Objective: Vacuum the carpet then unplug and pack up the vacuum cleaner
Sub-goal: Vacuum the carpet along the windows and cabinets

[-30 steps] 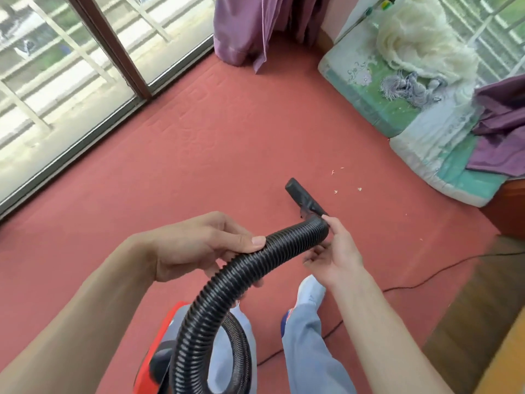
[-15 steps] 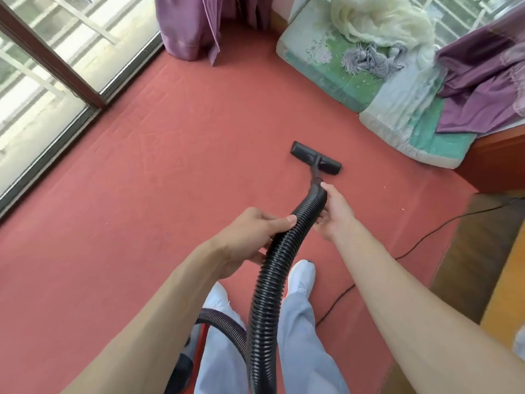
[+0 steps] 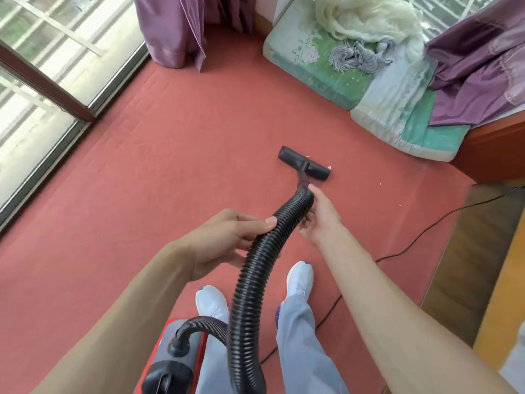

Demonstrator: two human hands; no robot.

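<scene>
A ribbed black vacuum hose (image 3: 255, 274) runs from the red and grey vacuum cleaner (image 3: 173, 356) by my feet up to a flat black floor nozzle (image 3: 305, 164), which lies on the red carpet (image 3: 142, 177). My left hand (image 3: 227, 237) grips the hose in the middle, thumb on top. My right hand (image 3: 318, 217) holds the hose end just behind the nozzle. A few pale crumbs (image 3: 329, 167) lie at the nozzle's right tip and further right on the carpet. The black power cord (image 3: 426, 231) trails across the carpet to the right.
Green and white cushions (image 3: 341, 81) with pale and purple fabric on them lie at the back right. A purple curtain (image 3: 176, 29) hangs at the back. A glass sliding door (image 3: 42, 81) lines the left. A wooden floor strip (image 3: 468, 265) borders the carpet's right edge.
The nozzle came down from the air onto the carpet and now sits over the spot with the crumbs. Both hands kept their grip on the hose; the view tilted up.
</scene>
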